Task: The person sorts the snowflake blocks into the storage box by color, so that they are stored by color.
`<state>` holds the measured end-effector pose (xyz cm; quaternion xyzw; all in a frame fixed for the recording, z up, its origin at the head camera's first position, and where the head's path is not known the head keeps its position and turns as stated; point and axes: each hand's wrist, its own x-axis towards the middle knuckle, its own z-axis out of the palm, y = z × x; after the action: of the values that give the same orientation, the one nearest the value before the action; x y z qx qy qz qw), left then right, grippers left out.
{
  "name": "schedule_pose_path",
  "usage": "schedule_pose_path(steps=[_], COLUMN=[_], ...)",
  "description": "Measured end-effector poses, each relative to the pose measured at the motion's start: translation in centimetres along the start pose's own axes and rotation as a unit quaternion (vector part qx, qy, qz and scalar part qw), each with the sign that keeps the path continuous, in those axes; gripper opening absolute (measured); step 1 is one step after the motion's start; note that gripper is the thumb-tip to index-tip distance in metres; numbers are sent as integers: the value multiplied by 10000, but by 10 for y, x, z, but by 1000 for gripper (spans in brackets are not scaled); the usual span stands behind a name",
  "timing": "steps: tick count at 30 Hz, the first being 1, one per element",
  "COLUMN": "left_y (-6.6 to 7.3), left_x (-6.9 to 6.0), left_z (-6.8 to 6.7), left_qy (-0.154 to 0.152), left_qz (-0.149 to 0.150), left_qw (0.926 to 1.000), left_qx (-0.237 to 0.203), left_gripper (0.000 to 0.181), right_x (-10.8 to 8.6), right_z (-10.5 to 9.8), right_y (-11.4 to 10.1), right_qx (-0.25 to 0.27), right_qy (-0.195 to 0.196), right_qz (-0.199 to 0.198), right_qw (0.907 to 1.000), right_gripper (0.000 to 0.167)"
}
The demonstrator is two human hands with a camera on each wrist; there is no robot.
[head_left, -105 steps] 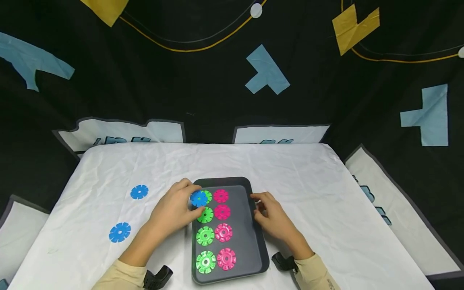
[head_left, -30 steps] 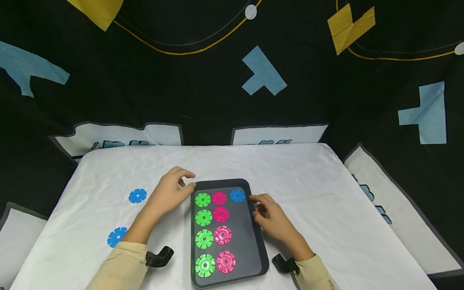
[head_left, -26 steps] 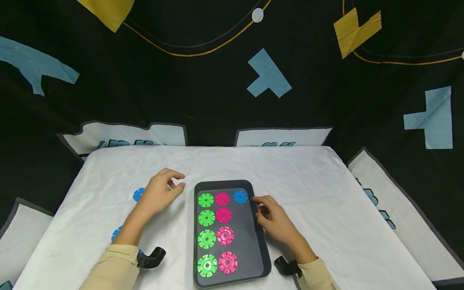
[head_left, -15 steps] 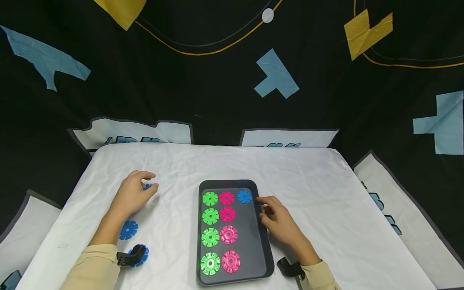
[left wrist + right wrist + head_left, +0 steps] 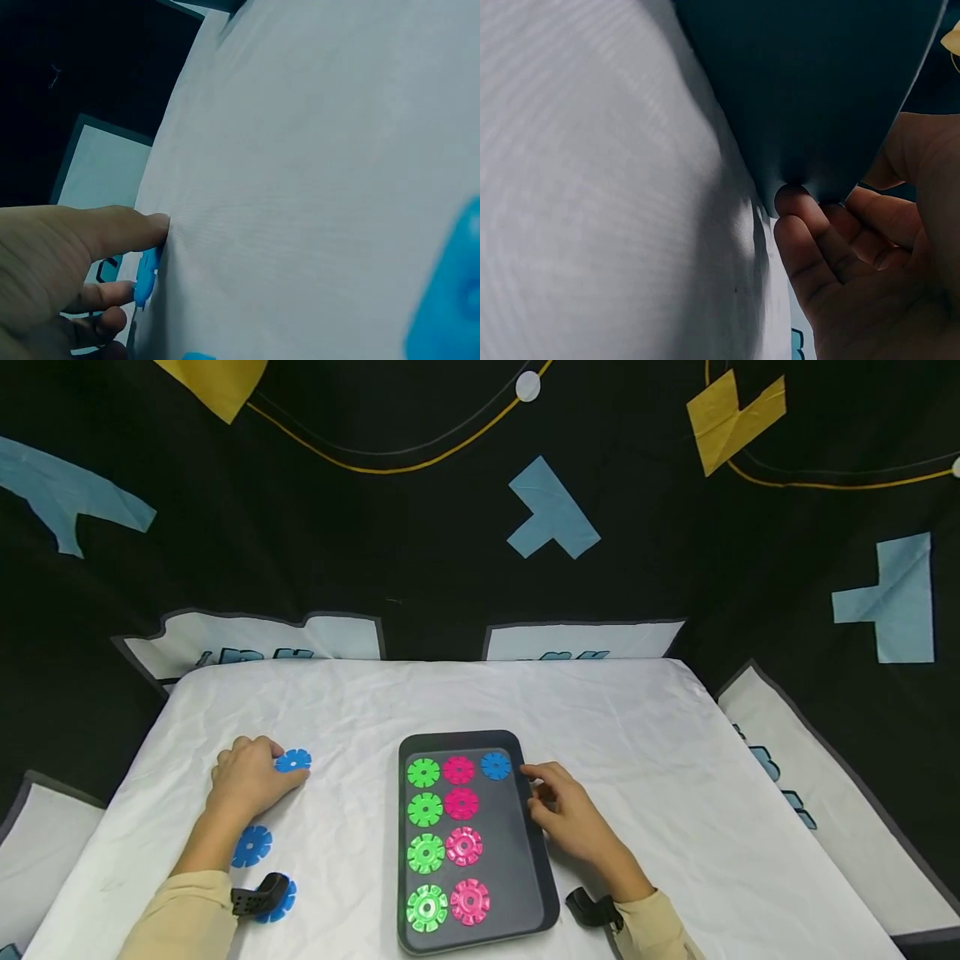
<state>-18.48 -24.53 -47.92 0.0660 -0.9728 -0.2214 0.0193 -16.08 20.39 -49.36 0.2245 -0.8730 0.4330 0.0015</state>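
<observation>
In the head view my left hand (image 5: 245,777), at the table's left, pinches a blue notched plastic disc (image 5: 293,761) between thumb and fingers. The left wrist view shows that blue disc (image 5: 146,276) tilted on edge near the cloth. A dark grey tray (image 5: 517,877) lies at the centre, holding a column of green discs (image 5: 426,810), a column of pink discs (image 5: 461,804) and one blue disc (image 5: 495,766) at its upper right. My right hand (image 5: 572,818) holds the tray's right rim. From the right wrist, fingertips (image 5: 793,201) press the tray's outer wall (image 5: 802,97).
Two more blue discs lie on the white cloth (image 5: 337,693): one beside my left forearm (image 5: 252,846), another partly hidden under the black wrist strap (image 5: 281,906). A black curtain (image 5: 420,552) with blue and yellow patches hangs behind the table.
A blue disc went from my left hand into the tray's upper right corner. The left hand then moved left, away from the tray, and took hold of another blue disc. The right hand stayed put.
</observation>
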Motion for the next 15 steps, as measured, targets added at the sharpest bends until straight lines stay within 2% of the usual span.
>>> schedule_pose_path(steps=[5, 10, 15], left_y=[0, 10, 22], left_x=[1, -2, -3], left_z=[0, 0, 3], left_qy=[22, 125, 97], left_qz=[204, 631, 752], left_qw=[9998, 9979, 9970], left_qx=[-40, -92, -147], left_gripper=[53, 51, 55], right_x=[1, 1, 0], right_z=[0, -1, 0], right_y=[-2, -2, -1], right_qx=[-36, -6, 9], right_qy=[-23, -29, -5], right_qz=[-56, -48, -94], right_qw=[10000, 10000, 10000], right_gripper=[47, 47, 48])
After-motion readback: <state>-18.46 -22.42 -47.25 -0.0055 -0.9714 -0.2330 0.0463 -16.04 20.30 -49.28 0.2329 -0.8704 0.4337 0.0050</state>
